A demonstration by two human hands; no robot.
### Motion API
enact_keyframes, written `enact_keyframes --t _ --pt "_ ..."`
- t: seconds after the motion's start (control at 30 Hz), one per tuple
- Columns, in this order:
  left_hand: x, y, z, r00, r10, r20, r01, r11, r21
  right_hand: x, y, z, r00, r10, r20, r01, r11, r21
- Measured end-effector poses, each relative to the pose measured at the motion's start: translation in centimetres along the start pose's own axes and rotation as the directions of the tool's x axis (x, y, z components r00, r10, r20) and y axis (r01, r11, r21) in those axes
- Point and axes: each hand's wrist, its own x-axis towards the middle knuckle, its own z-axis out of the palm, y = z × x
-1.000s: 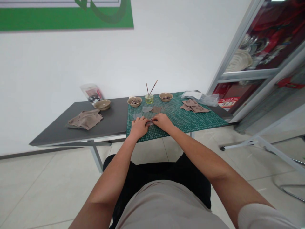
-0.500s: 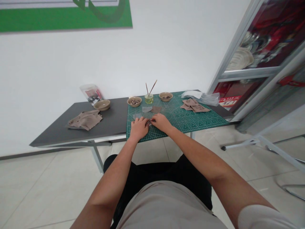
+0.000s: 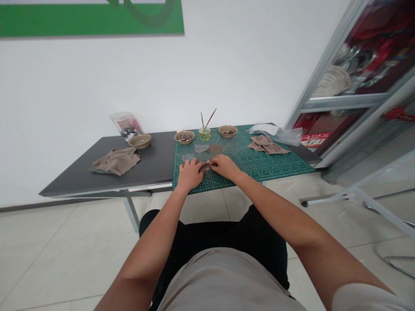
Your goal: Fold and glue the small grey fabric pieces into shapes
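Observation:
My left hand (image 3: 190, 175) rests low on the green cutting mat (image 3: 259, 162), thumb and forefinger closed at the edge of a small clear plastic piece (image 3: 208, 168). From the other side my right hand (image 3: 225, 166) pinches at the same spot, its fingertips almost meeting the left ones. Whatever lies between the fingertips is too small to make out. Just beyond my hands are a brown fabric swatch (image 3: 214, 149) and a pale translucent piece (image 3: 201, 148), side by side. Another clear sheet (image 3: 187, 158) shows by my left fingers.
At the mat's back stand a bowl of small dark pieces (image 3: 184, 138), a glass jar with two thin sticks (image 3: 204, 134) and a second bowl (image 3: 228, 131). Brown cloth (image 3: 267, 144) and plastic bags (image 3: 288, 136) lie right; another cloth (image 3: 116, 161), bowl (image 3: 139, 141) and clear bag (image 3: 126, 125) left.
My right hand has drawn slightly to the right, and more of the clear plastic shows between the hands. The whole view has shifted a little.

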Motion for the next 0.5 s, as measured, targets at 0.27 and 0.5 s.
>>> enact_keyframes --t 0.27,0.5 --pt "0.2 0.1 -0.1 1.0 -0.01 0.003 0.01 1.0 -0.007 0.5 1.0 -0.7 0.999 0.054 0.009 -0.054 0.998 0.034" --pt "0.2 0.2 -0.1 1.0 -0.015 -0.001 0.015 1.0 0.011 -0.7 0.8 -1.1 1.0 -0.014 0.026 0.013 0.999 0.051"
